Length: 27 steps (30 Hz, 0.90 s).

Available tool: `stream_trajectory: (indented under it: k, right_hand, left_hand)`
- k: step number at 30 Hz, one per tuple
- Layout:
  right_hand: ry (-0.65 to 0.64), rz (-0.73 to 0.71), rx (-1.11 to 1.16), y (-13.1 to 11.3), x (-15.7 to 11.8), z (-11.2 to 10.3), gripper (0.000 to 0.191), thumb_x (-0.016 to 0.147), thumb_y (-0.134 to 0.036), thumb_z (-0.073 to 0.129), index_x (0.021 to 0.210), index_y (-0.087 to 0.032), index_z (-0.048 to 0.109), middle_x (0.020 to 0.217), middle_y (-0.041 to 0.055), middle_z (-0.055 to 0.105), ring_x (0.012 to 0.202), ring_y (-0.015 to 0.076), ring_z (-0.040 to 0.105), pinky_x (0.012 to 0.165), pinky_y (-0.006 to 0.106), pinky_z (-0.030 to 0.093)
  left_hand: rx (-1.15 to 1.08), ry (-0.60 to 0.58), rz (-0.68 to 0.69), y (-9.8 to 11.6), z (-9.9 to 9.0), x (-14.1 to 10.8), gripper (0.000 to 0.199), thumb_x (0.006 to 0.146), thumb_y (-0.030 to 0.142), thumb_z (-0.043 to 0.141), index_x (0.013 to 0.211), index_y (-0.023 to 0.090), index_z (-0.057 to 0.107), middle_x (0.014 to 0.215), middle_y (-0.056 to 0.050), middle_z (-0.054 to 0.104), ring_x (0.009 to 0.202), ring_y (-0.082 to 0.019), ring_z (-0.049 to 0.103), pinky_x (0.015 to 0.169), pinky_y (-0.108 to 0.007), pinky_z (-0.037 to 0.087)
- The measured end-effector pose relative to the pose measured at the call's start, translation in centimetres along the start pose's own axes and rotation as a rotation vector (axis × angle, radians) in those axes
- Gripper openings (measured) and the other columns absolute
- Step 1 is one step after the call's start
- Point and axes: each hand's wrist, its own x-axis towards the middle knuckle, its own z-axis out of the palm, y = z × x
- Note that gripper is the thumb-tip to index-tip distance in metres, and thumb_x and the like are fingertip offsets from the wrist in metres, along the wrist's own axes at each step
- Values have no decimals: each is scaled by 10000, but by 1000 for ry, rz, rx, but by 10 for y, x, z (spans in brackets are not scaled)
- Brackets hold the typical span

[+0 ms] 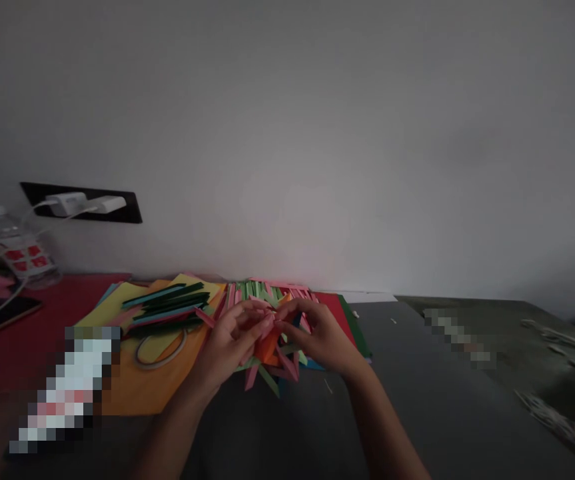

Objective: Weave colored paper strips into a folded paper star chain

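My left hand (240,337) and my right hand (317,331) meet at the centre, fingertips pinched together on a small piece of pink paper (268,321). Right below my fingers is a cluster of folded paper (270,350) in orange, pink, green and blue, with pointed strips sticking out toward me. Whether the pinched piece is joined to this cluster is hard to tell. Behind my hands lie rows of pink and green folded strips (257,289). Dark green and blue folded strips (172,307) rest on yellow paper to the left.
Orange paper (137,393) bears a ring-shaped roll (160,363). A blurred-out bright object (62,393) lies at the left front. A plastic bottle (22,250) stands below a wall socket with chargers (84,203). Red and green sheets (340,313) lie behind my right hand.
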Motion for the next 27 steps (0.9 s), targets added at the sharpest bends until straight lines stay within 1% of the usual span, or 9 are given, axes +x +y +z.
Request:
stream_trajectory:
  k: [3,6,11,15,21,27]
  right_hand:
    - [26,-25,-27,1,0,1,85,796,-154,540,819,-218,590,826,17,629,788,143,587,728,287,469]
    - [24,-31,-24,3,1,3,98,797,-149,531,825,-218,595,816,12,624,775,137,586,724,286,468]
    - [11,-6,12,5,0,1,89,814,-175,521,837,-212,599,838,24,630,813,144,594,752,299,470]
    - [7,-8,-13,5,-1,0,89,813,-179,523,832,-210,604,822,24,636,793,144,594,743,305,472]
    - [-8,18,-8,4,-1,-1,82,817,-193,527,842,-205,604,839,38,648,807,155,604,754,309,476]
    - [-17,32,2,2,0,-1,81,821,-197,518,827,-197,598,820,30,640,783,143,596,740,291,474]
  left_hand:
    - [18,-10,-2,1,0,-1,309,739,369,649,980,206,544,870,1,628,295,52,332,288,-111,217]
    - [37,-1,6,1,1,-2,308,746,378,637,973,194,537,877,-16,641,269,50,337,271,-122,202]
    - [15,7,-8,2,3,-2,325,720,382,656,952,192,532,868,-13,648,267,51,335,274,-120,207]
    - [25,27,-24,3,5,-3,353,704,399,664,955,190,530,823,0,642,263,43,340,271,-122,203]
    - [18,22,-29,4,5,-3,346,700,393,671,940,185,533,842,-11,656,268,48,328,273,-118,201]
    - [31,16,-40,3,4,-3,347,700,384,675,946,182,534,872,-23,666,270,46,334,269,-117,185]
